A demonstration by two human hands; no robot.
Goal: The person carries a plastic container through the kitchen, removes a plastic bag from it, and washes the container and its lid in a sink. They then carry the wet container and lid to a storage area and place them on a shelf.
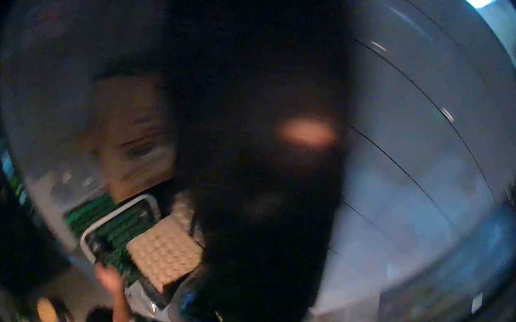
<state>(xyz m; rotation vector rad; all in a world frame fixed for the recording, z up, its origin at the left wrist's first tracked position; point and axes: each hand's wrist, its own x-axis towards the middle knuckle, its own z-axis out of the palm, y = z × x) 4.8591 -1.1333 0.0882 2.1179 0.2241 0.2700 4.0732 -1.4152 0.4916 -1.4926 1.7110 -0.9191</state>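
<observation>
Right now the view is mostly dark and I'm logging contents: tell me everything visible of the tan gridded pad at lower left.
The tan gridded pad is a roughly square, light-brown slab with a dimpled grid surface, possibly foam or cardboard. It lies tilted, beside a white-rimmed tray of green items, overlapping its corner. A large dark blurred shape covers its right edge. A hand reaches up just below it, touch unclear.

No legible text — all blurred

White-framed tray (110, 220) with green ribbed contents lies tilted at lower left. Tan waffle-textured square pad (164, 251) lies just beside its right edge. One blurred hand (114, 285) reaches up just below the tray.
</observation>
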